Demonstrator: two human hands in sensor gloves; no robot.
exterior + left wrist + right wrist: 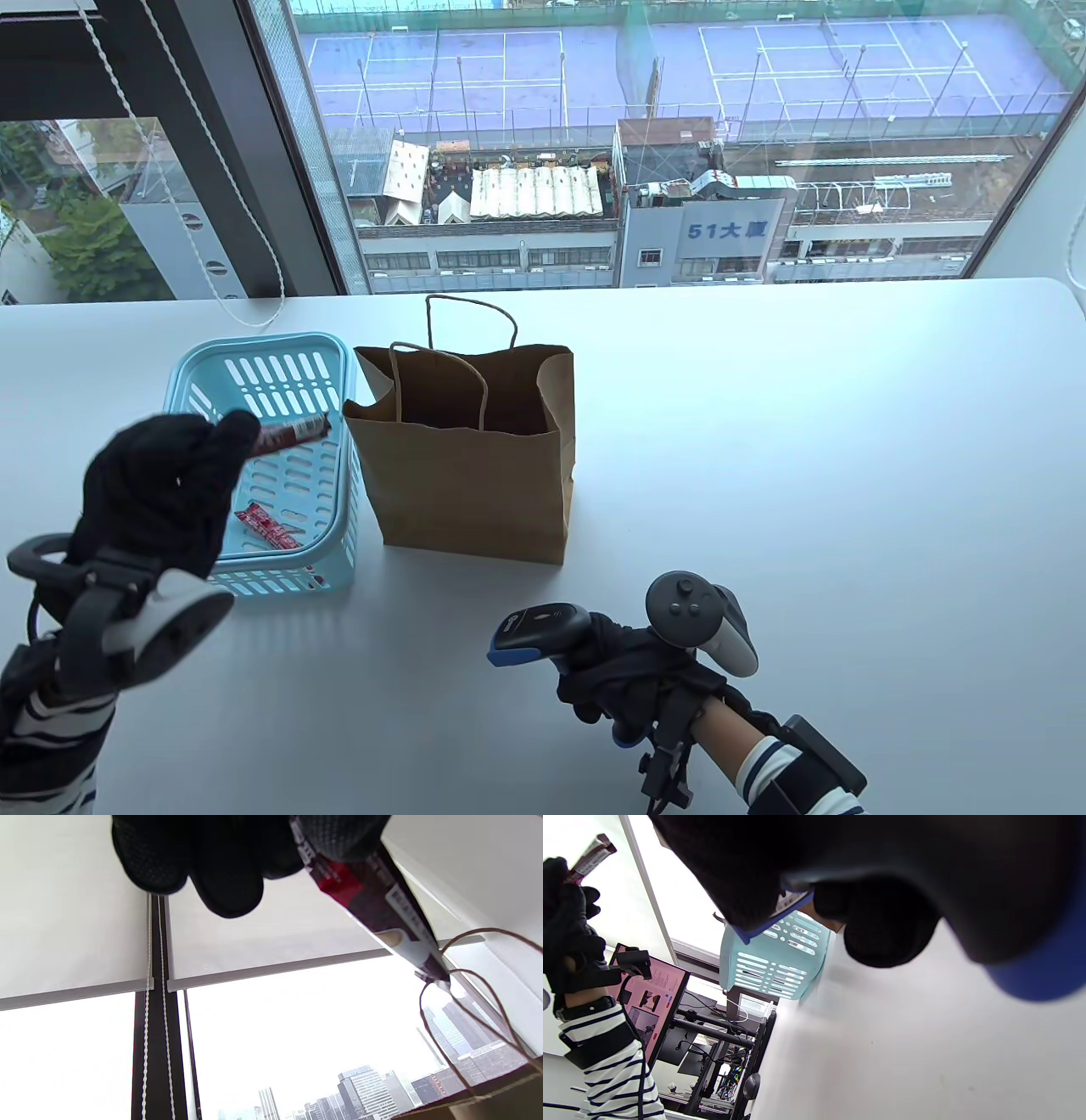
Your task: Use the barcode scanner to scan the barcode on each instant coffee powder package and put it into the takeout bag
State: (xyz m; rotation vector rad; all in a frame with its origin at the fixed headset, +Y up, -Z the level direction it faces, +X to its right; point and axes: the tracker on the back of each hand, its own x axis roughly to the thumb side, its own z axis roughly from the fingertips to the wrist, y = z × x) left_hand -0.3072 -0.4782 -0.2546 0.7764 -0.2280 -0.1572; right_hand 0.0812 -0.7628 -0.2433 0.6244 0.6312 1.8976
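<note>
Red-and-dark stick package (293,432) pinched at one end in the left hand (161,492), held up over the blue basket (263,373); we read its long axis as near level in the table view, free end pointing toward the brown takeout bag (467,458), just short of the bag's near wall; in the left wrist view the package (373,904) runs out from the fingertips (339,836) with printed panels along its side (barcode itself too small to tell). Right hand (628,679) is wrapped round the barcode scanner (539,632), low near the table's front edge, scanner head facing left, well apart from the package. We judge the step as package picked, scan not yet done. Next move calls for bringing scanner head and package together, code side turned to the scanner window; then the drop into the open bag. One more package (267,525) lies on the basket floor; bag stands upright just beside the basket.
</note>
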